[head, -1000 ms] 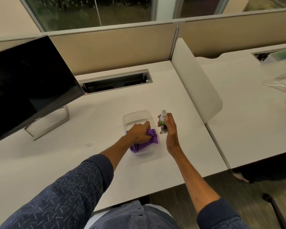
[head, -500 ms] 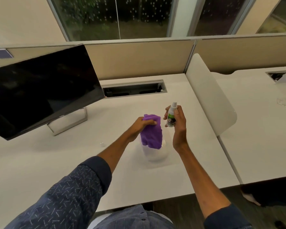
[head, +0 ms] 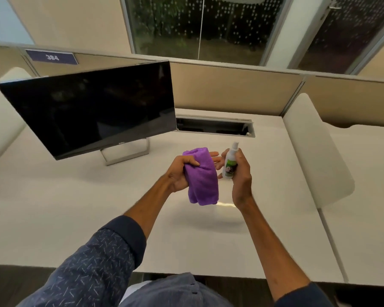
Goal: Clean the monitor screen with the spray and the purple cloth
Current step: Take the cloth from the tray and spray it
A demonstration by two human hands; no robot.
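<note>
A: Head view: both hands are up over the desk [head: 53, 207], each with something in it. Which way does the monitor screen [head: 91, 109] lie from them?

B: Up and to the left of both, well apart. Its long axis runs left to right, tilted so the right end sits higher. Its lower right corner is the part nearest the hands.

A: Which hand is nearer it?

B: The left hand [head: 180, 171]. It is wrapped around the purple cloth [head: 202, 178], thumb pressed across the front and fingers [head: 214, 157] showing behind; the cloth is folded thick and hangs down below the fist.

A: And the spray?

B: The spray bottle [head: 230, 161] stands roughly upright in the right hand [head: 241, 173], fingers curled round its body, nozzle end up. It is just to the right of the cloth, near the left fingertips; I can't tell whether they touch. I can't tell which way the nozzle faces either.

A: So the next move?

B: My guess: either the bottle gets aimed at the cloth beside it, or both hands travel up and left to the screen. The left hand has the shorter path for wiping.
</note>
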